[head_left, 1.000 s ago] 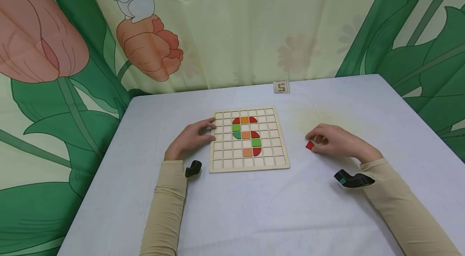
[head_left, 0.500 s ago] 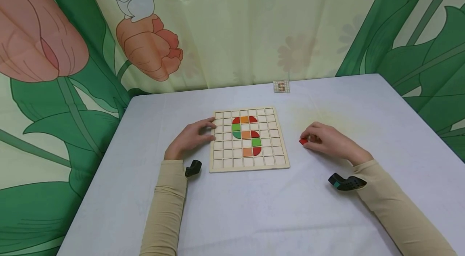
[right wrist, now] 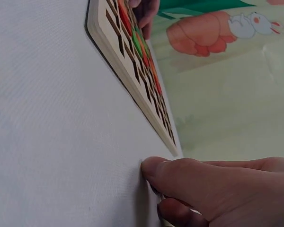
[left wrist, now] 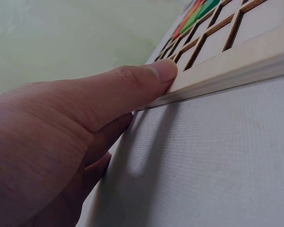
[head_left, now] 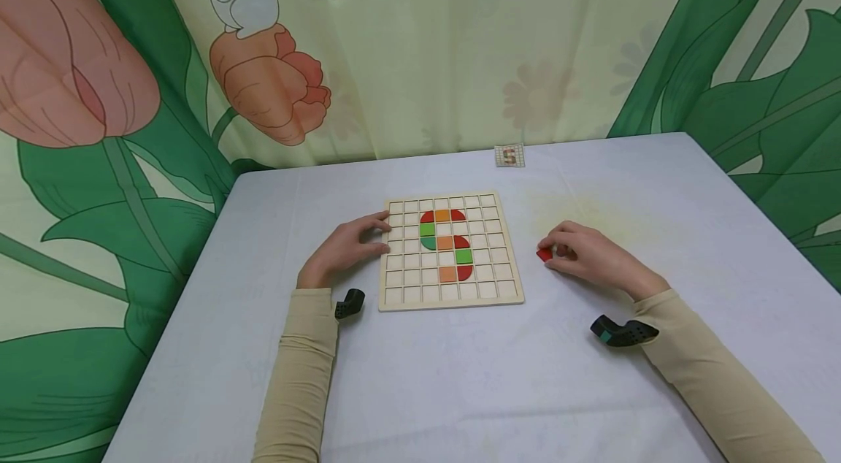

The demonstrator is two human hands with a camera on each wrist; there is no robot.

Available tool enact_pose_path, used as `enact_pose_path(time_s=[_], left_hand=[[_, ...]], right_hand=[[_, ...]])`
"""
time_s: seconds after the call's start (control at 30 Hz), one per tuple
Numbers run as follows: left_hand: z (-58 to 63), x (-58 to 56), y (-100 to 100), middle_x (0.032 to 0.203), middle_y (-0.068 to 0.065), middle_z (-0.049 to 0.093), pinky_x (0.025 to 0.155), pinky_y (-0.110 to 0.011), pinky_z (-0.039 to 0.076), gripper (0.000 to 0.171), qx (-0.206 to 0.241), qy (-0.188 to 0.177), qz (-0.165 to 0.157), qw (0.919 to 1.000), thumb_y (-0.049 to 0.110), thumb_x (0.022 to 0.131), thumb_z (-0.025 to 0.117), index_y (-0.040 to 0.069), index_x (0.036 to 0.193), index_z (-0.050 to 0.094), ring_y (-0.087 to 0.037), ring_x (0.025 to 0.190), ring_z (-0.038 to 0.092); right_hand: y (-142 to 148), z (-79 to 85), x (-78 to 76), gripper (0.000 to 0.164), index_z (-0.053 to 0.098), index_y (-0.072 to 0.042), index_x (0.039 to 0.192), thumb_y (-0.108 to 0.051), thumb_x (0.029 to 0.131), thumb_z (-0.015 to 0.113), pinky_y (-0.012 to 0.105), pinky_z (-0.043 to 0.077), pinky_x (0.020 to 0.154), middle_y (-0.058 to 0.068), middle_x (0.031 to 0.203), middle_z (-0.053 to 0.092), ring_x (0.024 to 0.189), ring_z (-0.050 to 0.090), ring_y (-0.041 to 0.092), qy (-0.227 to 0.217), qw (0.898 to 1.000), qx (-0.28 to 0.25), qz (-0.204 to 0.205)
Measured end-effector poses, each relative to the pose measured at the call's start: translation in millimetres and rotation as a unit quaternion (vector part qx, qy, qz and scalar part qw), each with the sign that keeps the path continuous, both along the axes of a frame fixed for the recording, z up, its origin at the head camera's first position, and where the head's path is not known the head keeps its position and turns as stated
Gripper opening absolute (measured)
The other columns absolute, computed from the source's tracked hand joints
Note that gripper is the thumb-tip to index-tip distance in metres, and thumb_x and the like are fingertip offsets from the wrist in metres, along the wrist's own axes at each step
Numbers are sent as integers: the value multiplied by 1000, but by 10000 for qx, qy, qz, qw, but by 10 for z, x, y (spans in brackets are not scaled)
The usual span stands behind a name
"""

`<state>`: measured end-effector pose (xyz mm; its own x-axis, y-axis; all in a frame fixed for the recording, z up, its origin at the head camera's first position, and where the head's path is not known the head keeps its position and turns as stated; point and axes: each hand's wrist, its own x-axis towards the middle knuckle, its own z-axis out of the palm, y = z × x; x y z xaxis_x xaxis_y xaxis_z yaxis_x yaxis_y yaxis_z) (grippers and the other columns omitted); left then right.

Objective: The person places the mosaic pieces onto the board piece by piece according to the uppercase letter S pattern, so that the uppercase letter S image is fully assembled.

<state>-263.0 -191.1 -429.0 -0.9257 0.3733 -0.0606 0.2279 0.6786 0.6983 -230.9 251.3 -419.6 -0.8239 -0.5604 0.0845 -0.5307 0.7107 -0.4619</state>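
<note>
A wooden grid board (head_left: 489,294) lies flat on the table, with red, orange and green tiles set into some of its squares in an S-like curve. My left hand (head_left: 344,250) rests at the board's left edge; in the left wrist view the thumb (left wrist: 132,82) presses against its frame. To the right of the board, my right hand (head_left: 591,257) pinches a small red tile (head_left: 543,255) between thumb and fingers, low over the cloth. In the right wrist view the thumb (right wrist: 180,177) hides that tile.
A small card (head_left: 509,155) with a printed grid pattern lies near the table's back edge. White cloth covers the table (head_left: 420,390). Behind it hangs a curtain (head_left: 420,47) printed with flowers and a rabbit. Each wrist carries a black camera mount.
My right hand has moved left toward the board with the red tile, most of it in the first half second. The left hand and the board stay in place.
</note>
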Motion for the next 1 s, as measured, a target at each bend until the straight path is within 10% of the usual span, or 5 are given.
enact_pose_path(time_s=[1.0], left_hand=[[-10,0,0,152,6,41,117,-40,25,38,-29,10,-7,10000,28,88,75,15,121,64,-17,144,30]], right_hand=[[-200,-72,32,37,66,-4,121,2,85,70,33,53,78,2,116,62,93,60,14,178,9977,-474,441]])
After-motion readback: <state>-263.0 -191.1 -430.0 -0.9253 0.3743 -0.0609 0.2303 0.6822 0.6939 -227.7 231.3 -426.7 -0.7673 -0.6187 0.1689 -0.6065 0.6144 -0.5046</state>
